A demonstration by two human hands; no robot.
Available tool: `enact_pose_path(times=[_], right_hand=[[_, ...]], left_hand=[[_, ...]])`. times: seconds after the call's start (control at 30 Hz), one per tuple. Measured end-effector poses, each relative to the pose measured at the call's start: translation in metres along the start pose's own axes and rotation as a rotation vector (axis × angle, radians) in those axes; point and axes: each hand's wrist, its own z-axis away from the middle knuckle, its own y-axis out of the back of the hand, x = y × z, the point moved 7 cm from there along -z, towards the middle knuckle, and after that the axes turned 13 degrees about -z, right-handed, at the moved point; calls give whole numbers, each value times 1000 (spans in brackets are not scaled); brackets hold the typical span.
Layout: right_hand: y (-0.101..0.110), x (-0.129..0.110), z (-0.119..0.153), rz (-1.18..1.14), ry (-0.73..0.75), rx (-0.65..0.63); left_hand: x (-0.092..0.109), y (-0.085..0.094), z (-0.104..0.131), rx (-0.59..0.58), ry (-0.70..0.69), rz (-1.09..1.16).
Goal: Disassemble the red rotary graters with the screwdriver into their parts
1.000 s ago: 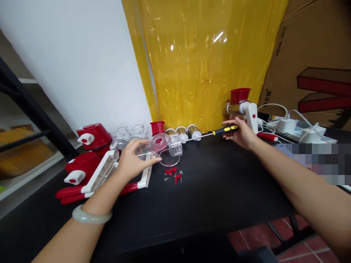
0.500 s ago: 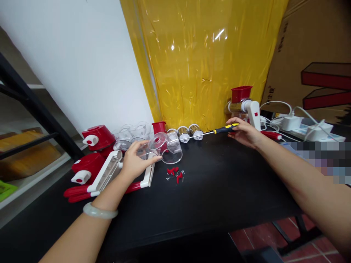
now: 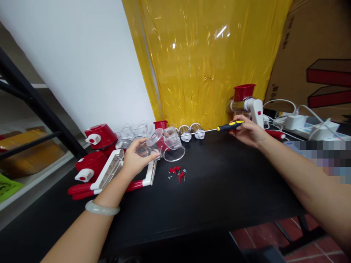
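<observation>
My left hand [image 3: 135, 157] is closed around a clear plastic grater housing [image 3: 174, 155], tilted above the table, with a round ring at its lower end. A screwdriver [image 3: 230, 125] with a black and yellow handle is gripped in my right hand [image 3: 248, 132]. Its long metal shaft points left and its tip reaches the housing's right side; whether it touches cannot be made out. Below the housing, small red plastic pieces [image 3: 181, 176] and several screws [image 3: 184, 170] lie on the black table [image 3: 219, 190].
Red grater bases [image 3: 91, 166] and white-and-red handles [image 3: 109, 171] crowd the left, with more clear housings [image 3: 134, 129] behind. Metal grater drums [image 3: 196, 130] stand at the back. An assembled grater [image 3: 244, 104] and a power strip with cables [image 3: 301, 126] are at the right.
The view has shifted slightly, moving the scene a little to the right. The clear housing has tilted slightly in my left hand. Both hands keep their holds.
</observation>
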Motion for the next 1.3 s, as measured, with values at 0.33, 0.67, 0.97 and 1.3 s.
enact_pose_path(times=[0.33,0.67,0.97,1.3], right_hand=[[12,5,-9,248,50,68],[10,2,-7,133,19,69],[2,-3,-2,-87,6,1],[5,-4,-5,-4,43,18]], left_hand=[[-6,-1,0,-29,35,25],[-5,-4,0,-67,31,41],[-8,-3,-1,-68,51,81],[-7,-4,0,-88,53,76]])
